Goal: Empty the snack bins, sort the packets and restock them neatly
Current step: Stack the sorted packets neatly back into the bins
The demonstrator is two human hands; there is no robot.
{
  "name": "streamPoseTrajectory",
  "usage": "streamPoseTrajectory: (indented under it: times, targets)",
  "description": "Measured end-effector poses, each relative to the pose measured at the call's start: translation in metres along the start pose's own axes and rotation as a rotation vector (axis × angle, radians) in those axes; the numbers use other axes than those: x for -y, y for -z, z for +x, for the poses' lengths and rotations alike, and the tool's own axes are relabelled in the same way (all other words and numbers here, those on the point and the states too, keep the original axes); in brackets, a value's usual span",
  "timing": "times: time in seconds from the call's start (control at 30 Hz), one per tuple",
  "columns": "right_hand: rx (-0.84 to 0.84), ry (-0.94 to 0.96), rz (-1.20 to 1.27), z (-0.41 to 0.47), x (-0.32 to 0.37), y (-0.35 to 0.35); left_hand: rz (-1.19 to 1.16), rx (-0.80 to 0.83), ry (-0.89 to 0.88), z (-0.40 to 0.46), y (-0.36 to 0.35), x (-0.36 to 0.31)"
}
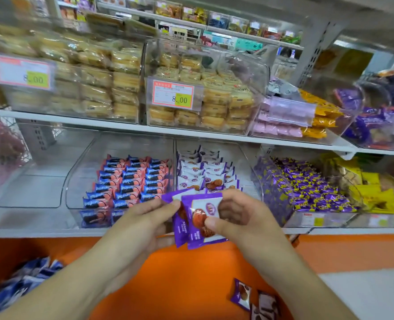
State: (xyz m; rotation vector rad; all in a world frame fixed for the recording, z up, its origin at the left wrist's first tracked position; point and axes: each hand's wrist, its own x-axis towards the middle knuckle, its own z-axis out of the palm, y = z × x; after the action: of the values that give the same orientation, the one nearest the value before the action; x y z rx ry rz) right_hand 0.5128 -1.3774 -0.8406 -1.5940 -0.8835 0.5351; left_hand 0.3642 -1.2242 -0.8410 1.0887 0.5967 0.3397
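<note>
1. Here, in the head view, the left hand [145, 218] and right hand [235, 215] together pinch a small fan of purple waffle packets [198, 218], fingers curled on their edges, just in front of the middle clear bin [246, 158].
2. That bin already holds neat rows of the same packets.
3. The packets look light, slick and crinkly, with brittle contents; gripping the sealed edges seems safest.
4. More loose packets [242, 294] lie below.
</note>
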Motion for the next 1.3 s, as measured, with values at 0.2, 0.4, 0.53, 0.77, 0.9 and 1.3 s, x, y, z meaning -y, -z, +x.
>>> streamPoseTrajectory:
  times: [0.2,0.4,0.53,0.77,0.9,1.3]
  targets:
    - [-0.075,-0.014,-0.132,-0.004,0.003,-0.012,0.023,0.109,0.026,-0.004,-0.003,0.001]
    - [-0.101,-0.012,-0.188,-0.006,0.002,-0.012,0.108,0.057,-0.046,-0.005,-0.006,0.007]
    - [-0.023,-0.161,-0.163,-0.006,-0.003,-0.012,0.041,0.052,-0.102,-0.006,-0.008,0.007]
    - [0.003,-0.197,0.086,-0.007,-0.007,-0.003,0.170,0.066,-0.130,0.000,-0.009,0.015]
    - [-0.024,-0.150,0.038,-0.005,-0.008,0.004,0.263,0.116,-0.136,-0.003,-0.011,0.004]
    - [0.135,-0.120,-0.186,0.013,-0.014,0.042,1.090,0.309,-0.198,0.042,-0.029,-0.027]
